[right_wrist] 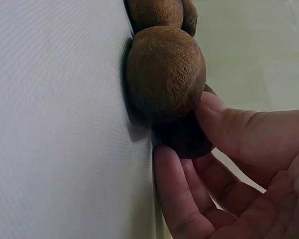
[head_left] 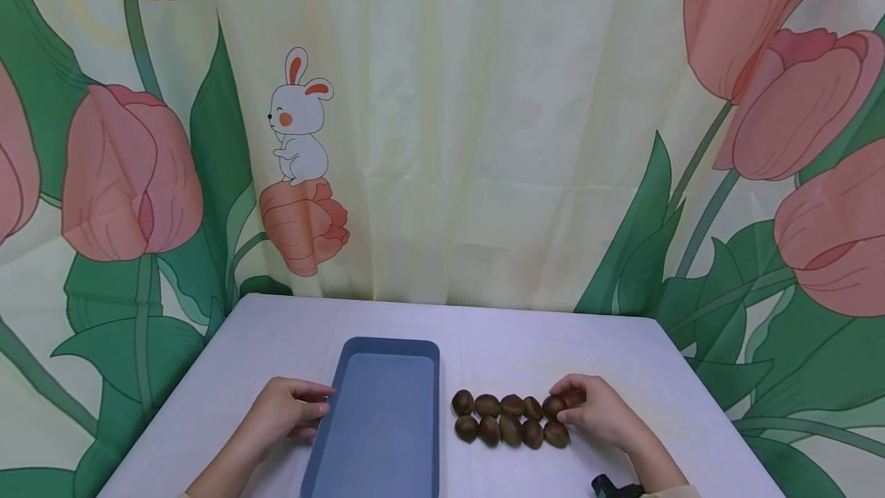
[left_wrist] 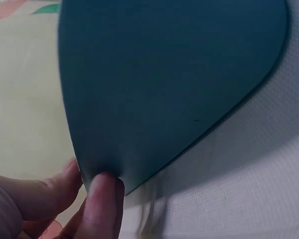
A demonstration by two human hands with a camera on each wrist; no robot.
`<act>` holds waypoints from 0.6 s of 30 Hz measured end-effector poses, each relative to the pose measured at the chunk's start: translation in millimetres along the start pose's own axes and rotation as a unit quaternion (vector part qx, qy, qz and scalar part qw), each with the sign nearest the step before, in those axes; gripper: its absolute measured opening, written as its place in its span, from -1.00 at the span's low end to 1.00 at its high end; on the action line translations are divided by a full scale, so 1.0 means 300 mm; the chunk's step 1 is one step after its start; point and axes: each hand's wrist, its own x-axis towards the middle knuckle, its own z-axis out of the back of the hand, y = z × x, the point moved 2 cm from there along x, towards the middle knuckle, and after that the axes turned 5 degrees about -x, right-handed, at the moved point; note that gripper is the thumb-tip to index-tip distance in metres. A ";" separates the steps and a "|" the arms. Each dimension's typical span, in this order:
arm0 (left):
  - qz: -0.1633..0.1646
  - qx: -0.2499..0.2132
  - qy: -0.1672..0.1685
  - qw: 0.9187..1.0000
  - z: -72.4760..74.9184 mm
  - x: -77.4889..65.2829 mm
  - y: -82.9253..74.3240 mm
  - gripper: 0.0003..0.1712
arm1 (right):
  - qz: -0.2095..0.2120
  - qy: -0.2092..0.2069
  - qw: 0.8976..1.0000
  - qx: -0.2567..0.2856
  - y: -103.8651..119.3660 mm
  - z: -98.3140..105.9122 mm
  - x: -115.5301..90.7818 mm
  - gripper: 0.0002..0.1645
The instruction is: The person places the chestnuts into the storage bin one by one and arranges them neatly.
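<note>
Gripped the tray (head_left: 387, 413) by its edge with the left hand (head_left: 285, 410); pinched the far row's end chestnut (head_left: 552, 407) with the right hand (head_left: 600, 409). Saw ten chestnuts (head_left: 511, 432) in two rows beside the tray, none visible inside: apparently barely begun.

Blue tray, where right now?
Head view: the blue tray lies on the white table, just left of the two rows of brown chestnuts, with the left hand at its left edge.
</note>
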 end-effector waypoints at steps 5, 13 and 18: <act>0.003 -0.009 -0.004 1.000 -0.001 0.002 0.002 -0.69 | -0.013 0.002 1.000 0.013 -0.003 0.000 0.003 -0.56; 0.008 -0.013 -0.004 1.000 0.000 -0.003 0.000 -0.70 | -0.014 -0.001 1.000 0.019 -0.012 -0.004 0.003 -0.57; 0.005 -0.012 -0.003 1.000 -0.002 -0.001 0.000 -0.70 | -0.023 -0.014 0.999 0.018 -0.007 -0.002 0.001 -0.56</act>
